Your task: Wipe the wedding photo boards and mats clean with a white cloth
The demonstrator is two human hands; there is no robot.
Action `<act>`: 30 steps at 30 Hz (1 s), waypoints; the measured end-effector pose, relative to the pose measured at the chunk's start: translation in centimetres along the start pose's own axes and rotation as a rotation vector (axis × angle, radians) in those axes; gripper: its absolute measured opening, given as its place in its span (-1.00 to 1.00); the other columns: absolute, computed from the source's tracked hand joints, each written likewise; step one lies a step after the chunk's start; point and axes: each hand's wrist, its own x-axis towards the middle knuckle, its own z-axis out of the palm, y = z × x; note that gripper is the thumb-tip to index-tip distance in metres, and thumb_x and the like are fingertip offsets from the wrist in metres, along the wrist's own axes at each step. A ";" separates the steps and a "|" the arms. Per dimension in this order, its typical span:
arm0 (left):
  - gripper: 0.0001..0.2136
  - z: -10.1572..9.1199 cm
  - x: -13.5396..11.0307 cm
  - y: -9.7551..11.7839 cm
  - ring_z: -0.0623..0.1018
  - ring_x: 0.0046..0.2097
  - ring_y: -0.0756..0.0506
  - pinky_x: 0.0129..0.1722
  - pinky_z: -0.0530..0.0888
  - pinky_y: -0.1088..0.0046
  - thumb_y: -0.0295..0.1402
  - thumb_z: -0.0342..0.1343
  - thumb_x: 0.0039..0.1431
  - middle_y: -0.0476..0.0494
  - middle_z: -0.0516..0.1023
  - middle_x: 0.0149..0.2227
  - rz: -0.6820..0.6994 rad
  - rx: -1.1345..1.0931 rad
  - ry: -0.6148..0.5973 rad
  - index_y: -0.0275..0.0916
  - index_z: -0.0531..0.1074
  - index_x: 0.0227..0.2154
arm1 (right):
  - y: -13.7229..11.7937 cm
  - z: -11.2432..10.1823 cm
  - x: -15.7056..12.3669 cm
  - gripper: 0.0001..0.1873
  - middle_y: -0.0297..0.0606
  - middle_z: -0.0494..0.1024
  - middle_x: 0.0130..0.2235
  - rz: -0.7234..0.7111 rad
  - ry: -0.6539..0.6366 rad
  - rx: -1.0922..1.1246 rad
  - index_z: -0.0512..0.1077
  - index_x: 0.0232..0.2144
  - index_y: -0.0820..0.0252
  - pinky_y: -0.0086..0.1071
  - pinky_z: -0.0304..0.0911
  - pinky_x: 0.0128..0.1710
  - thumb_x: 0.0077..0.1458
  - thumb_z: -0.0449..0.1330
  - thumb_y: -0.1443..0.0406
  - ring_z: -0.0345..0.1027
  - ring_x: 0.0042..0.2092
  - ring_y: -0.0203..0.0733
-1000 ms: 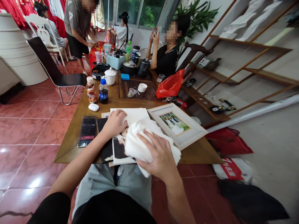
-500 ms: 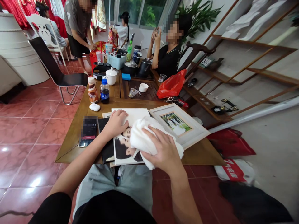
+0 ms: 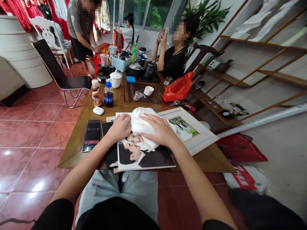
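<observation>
A printed portrait photo panel point(image 3: 153, 159) of two people lies flat on top of a stack at the table's near edge. Across its upper part my right hand point(image 3: 159, 127) presses a bunched white towel point(image 3: 141, 123), fingers spread over the cloth. My left hand point(image 3: 121, 127) rests on the panel's upper left, fingers laid out flat, close beside the towel. To the right, a pale picture frame point(image 3: 202, 137) holding an outdoor photo lies partly under the right hand and towel. A black panel point(image 3: 109, 156) shows beneath the portrait on the left.
Left of the stack lies a phone point(image 3: 92, 135), with a white case point(image 3: 98, 111) and two bottles point(image 3: 108, 95) behind. A lidded white mug point(image 3: 115, 80), small white cup point(image 3: 148, 90) and red plastic bag point(image 3: 177, 89) stand farther back. A seated person point(image 3: 176, 60) faces the table.
My right hand has slid the towel away from me and leftward, uncovering the lower right of the portrait. The left hand has stayed nearly in place.
</observation>
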 end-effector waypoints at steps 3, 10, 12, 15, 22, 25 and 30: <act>-0.76 -0.1 0.0 0.1 0.47 0.19 -0.26 0.32 0.33 0.07 -0.39 0.08 0.26 -0.29 0.50 0.09 0.005 0.020 0.002 -0.21 0.48 -0.04 | 1.5 0.3 2.2 -0.22 -0.13 0.29 0.39 0.006 0.011 0.009 0.23 0.38 -0.06 0.11 0.09 0.31 0.18 0.23 -0.04 0.17 0.37 0.18; -0.79 0.1 0.0 -0.1 0.47 0.18 -0.26 0.31 0.35 0.09 -0.39 0.09 0.27 -0.28 0.50 0.09 0.005 0.016 0.018 -0.22 0.48 -0.07 | 2.2 0.6 4.7 -0.25 -0.17 0.29 0.40 0.067 0.015 -0.003 0.23 0.38 -0.08 0.15 0.13 0.30 0.22 0.19 -0.09 0.13 0.39 0.19; -0.80 0.2 0.0 -0.2 0.47 0.18 -0.26 0.32 0.35 0.08 -0.39 0.09 0.27 -0.27 0.50 0.08 0.009 0.015 0.025 -0.21 0.48 -0.07 | 2.0 0.8 4.7 -0.26 -0.17 0.29 0.40 0.098 0.031 -0.012 0.23 0.38 -0.09 0.17 0.13 0.29 0.23 0.18 -0.10 0.15 0.38 0.20; -0.78 0.4 0.0 -0.2 0.48 0.18 -0.25 0.32 0.34 0.07 -0.39 0.10 0.26 -0.25 0.50 0.08 0.008 0.012 0.037 -0.20 0.48 -0.05 | 1.9 0.8 4.1 -0.26 -0.13 0.29 0.40 0.097 0.041 -0.010 0.25 0.37 -0.04 0.16 0.11 0.31 0.22 0.20 -0.07 0.15 0.38 0.20; -0.76 0.2 -0.1 0.2 0.49 0.18 -0.26 0.31 0.36 0.06 -0.38 0.13 0.25 -0.24 0.50 0.08 -0.034 0.008 0.032 -0.19 0.47 -0.03 | 1.0 0.1 -0.5 -0.26 -0.12 0.31 0.38 0.007 0.023 0.008 0.26 0.36 -0.04 0.12 0.13 0.28 0.19 0.25 0.00 0.20 0.35 0.18; -0.76 0.0 -0.2 0.5 0.49 0.18 -0.25 0.31 0.36 0.07 -0.39 0.13 0.25 -0.23 0.50 0.07 -0.024 0.004 0.047 -0.18 0.47 -0.02 | 0.0 0.0 -3.6 -0.25 -0.12 0.28 0.39 -0.039 0.046 -0.022 0.24 0.37 -0.04 0.09 0.15 0.26 0.18 0.25 0.01 0.20 0.34 0.18; -0.76 0.0 -0.3 0.6 0.49 0.17 -0.25 0.31 0.36 0.08 -0.41 0.12 0.25 -0.24 0.50 0.06 -0.010 -0.005 0.060 -0.20 0.48 -0.03 | -2.0 -0.3 -8.7 -0.17 -0.09 0.29 0.38 -0.149 0.081 -0.046 0.21 0.38 -0.02 0.07 0.13 0.24 0.09 0.29 0.10 0.19 0.33 0.21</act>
